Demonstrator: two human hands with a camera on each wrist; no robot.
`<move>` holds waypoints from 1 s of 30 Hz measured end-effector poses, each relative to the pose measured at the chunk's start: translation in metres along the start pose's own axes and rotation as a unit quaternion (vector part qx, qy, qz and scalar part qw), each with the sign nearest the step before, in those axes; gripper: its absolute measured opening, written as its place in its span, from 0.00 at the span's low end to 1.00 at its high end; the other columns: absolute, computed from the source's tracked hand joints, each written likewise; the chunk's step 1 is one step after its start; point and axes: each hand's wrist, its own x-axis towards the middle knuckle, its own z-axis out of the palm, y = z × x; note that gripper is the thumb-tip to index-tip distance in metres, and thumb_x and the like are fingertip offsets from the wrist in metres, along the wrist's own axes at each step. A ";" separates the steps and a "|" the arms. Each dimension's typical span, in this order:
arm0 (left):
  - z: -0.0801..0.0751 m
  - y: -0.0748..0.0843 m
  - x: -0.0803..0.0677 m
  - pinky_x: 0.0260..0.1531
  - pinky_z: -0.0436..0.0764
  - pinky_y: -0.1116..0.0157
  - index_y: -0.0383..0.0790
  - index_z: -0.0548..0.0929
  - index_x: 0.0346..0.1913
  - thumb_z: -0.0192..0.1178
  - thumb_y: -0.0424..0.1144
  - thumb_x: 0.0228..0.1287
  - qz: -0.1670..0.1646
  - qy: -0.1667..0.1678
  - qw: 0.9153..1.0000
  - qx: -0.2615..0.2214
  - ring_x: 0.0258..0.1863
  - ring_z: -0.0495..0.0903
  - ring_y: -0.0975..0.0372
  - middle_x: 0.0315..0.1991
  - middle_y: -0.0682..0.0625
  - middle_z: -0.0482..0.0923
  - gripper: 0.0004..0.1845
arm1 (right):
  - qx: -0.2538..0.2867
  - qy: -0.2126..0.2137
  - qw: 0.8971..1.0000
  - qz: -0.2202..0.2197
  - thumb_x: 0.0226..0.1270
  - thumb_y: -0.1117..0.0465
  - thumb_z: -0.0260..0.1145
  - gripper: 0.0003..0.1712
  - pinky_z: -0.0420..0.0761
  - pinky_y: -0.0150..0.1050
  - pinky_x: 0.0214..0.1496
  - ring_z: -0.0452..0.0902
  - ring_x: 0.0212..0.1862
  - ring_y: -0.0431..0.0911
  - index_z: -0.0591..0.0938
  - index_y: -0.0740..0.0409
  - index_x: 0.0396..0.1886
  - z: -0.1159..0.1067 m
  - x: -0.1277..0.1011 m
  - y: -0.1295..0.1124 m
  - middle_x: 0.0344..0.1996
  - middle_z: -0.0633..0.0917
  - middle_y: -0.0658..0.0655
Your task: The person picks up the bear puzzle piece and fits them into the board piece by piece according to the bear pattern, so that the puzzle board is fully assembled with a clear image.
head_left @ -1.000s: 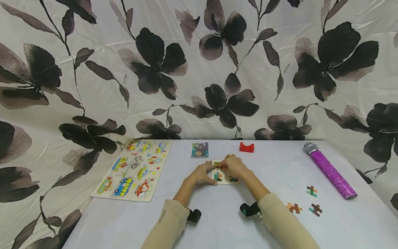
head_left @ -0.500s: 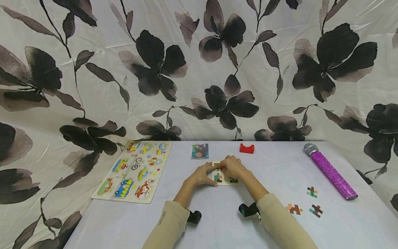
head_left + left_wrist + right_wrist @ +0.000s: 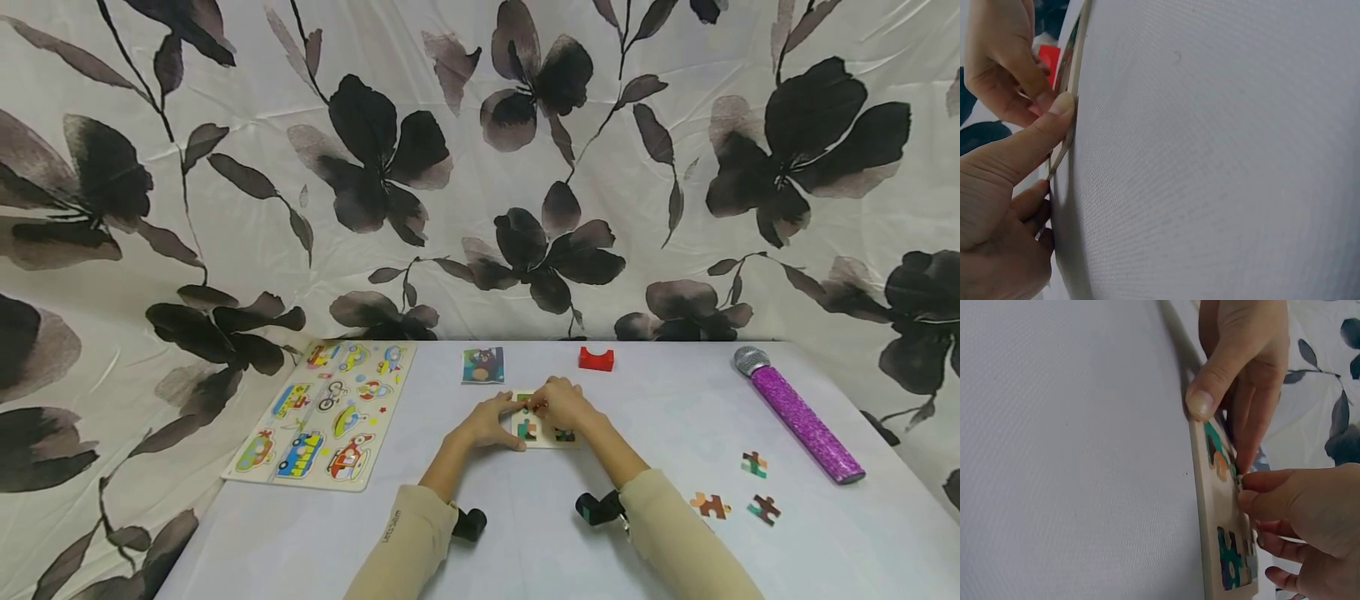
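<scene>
A small wooden jigsaw board (image 3: 544, 442) lies at mid-table in the head view. My left hand (image 3: 487, 422) holds its left side, the thumb on the near edge and the fingers farther up. My right hand (image 3: 562, 402) is over the board's upper part, thumb and index finger pinching a small puzzle piece, mostly hidden by the fingers. In the right wrist view, a green-and-orange piece (image 3: 1220, 464) and a dark green piece (image 3: 1229, 562) sit in the board (image 3: 1224, 506). The left index fingertip is close beside the pinching right fingers there.
Three loose jigsaw pieces (image 3: 764, 509) lie at the right, near a glittery purple microphone (image 3: 806, 423). A bear picture card (image 3: 483, 365) and a red stand (image 3: 596, 358) are behind the board. At left lies a vehicle puzzle board (image 3: 322, 417). Floral cloth (image 3: 525, 167) hangs behind.
Both hands stay at the jigsaw board, with only slight movement of the right hand's fingers at the piece. The head view shifts slightly.
</scene>
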 end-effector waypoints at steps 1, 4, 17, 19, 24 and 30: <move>0.000 0.000 0.000 0.60 0.52 0.45 0.46 0.68 0.61 0.71 0.48 0.39 0.001 0.000 1.000 -0.001 0.66 0.47 0.48 0.67 0.45 0.52 0.41 | 0.000 0.001 1.000 -0.003 0.55 0.64 0.64 0.08 0.67 0.45 0.37 0.69 0.42 0.49 0.85 0.49 0.34 0.000 0.000 0.000 0.35 0.79 0.51; 0.000 0.000 0.000 0.60 0.51 0.45 0.46 0.68 0.61 0.71 0.48 0.39 0.000 0.001 1.000 -0.003 0.66 0.47 0.47 0.67 0.45 0.52 0.41 | 0.006 0.002 1.000 -0.004 0.55 0.65 0.64 0.08 0.67 0.47 0.38 0.69 0.42 0.50 0.85 0.50 0.34 0.000 0.000 0.000 0.35 0.79 0.52; 0.000 0.000 0.000 0.60 0.52 0.45 0.45 0.68 0.61 0.71 0.48 0.39 0.002 0.001 1.000 -0.004 0.66 0.47 0.48 0.67 0.44 0.52 0.41 | -0.003 0.018 1.000 -0.001 0.57 0.63 0.63 0.09 0.67 0.45 0.38 0.67 0.42 0.49 0.85 0.49 0.36 0.001 -0.004 0.000 0.36 0.77 0.53; 0.000 0.000 0.000 0.60 0.53 0.45 0.46 0.68 0.61 0.71 0.48 0.39 0.003 0.001 1.000 -0.004 0.66 0.47 0.47 0.67 0.44 0.52 0.41 | -0.008 0.015 1.000 0.000 0.57 0.63 0.63 0.09 0.67 0.46 0.39 0.67 0.43 0.49 0.85 0.49 0.36 0.001 -0.004 0.001 0.37 0.77 0.53; 0.000 0.001 0.000 0.60 0.53 0.45 0.46 0.68 0.61 0.71 0.48 0.39 0.003 0.002 1.000 -0.004 0.66 0.47 0.47 0.67 0.44 0.52 0.41 | -0.003 0.012 1.000 -0.006 0.57 0.64 0.63 0.09 0.70 0.48 0.42 0.68 0.44 0.50 0.85 0.50 0.37 0.001 -0.005 0.002 0.38 0.77 0.54; 0.000 0.001 0.000 0.60 0.53 0.45 0.44 0.68 0.61 0.71 0.47 0.39 0.002 0.001 1.000 0.000 0.66 0.48 0.47 0.67 0.43 0.53 0.41 | 0.017 0.010 1.000 -0.022 0.55 0.64 0.64 0.11 0.70 0.51 0.44 0.69 0.44 0.51 0.84 0.52 0.40 0.002 -0.005 0.003 0.40 0.79 0.55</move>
